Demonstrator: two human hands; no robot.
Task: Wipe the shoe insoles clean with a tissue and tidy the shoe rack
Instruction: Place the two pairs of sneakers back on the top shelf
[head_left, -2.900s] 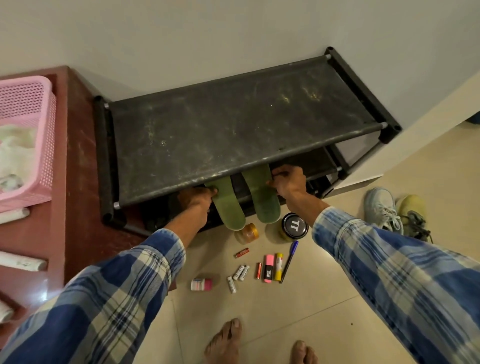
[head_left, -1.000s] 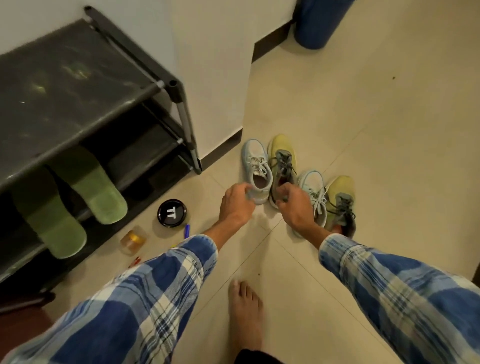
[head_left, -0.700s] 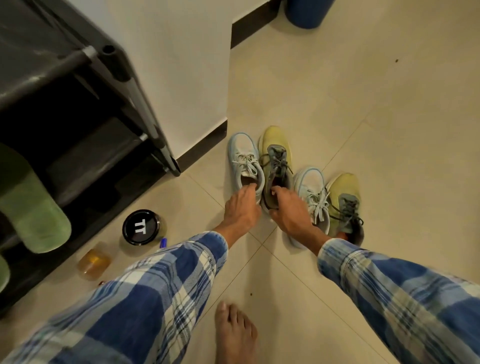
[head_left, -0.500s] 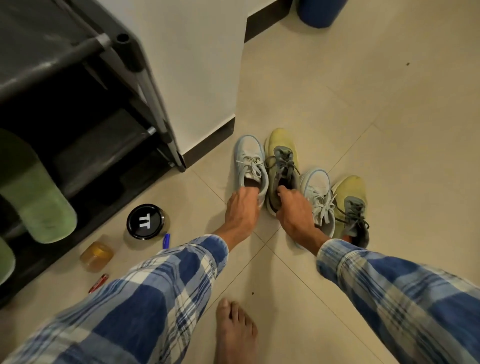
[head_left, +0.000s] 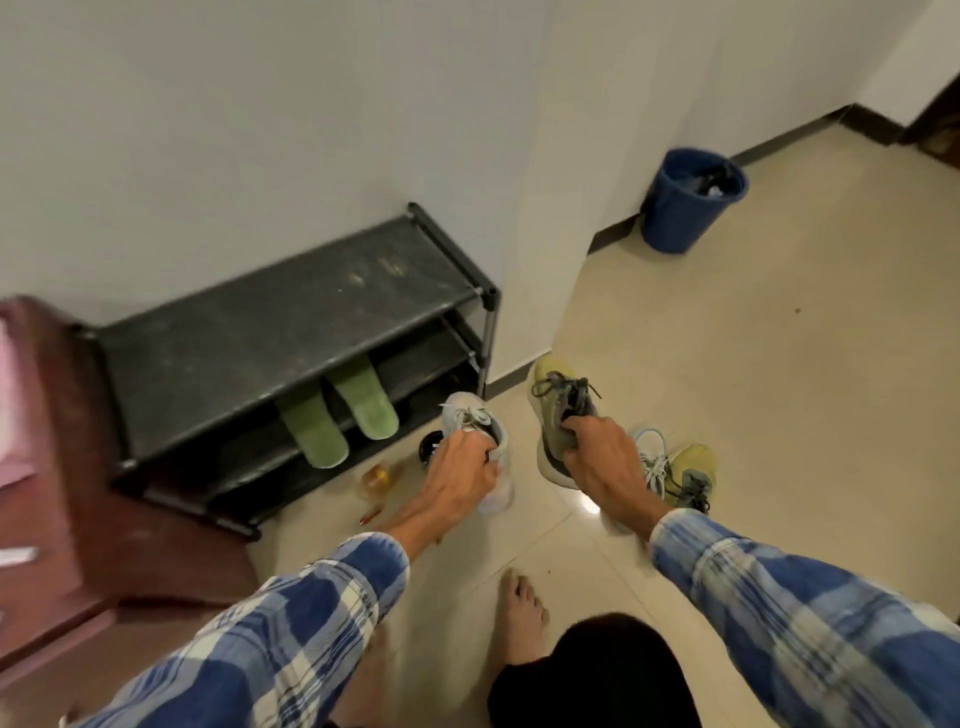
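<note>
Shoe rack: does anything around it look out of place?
Yes. Two green insoles stick out over a shelf edge, a small jar lies loose on the floor in front, and the top shelf looks dusty.

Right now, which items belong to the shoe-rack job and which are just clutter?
Job: pale sneaker in left hand; olive sneaker in right hand; two sneakers on floor; green insoles; shoe rack.
Lying about: blue bin; amber jar; black tin.

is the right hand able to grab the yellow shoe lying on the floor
Probably not yet: the right hand grips the olive shoe, though the yellow shoe lies close beside it, unblocked.
</note>
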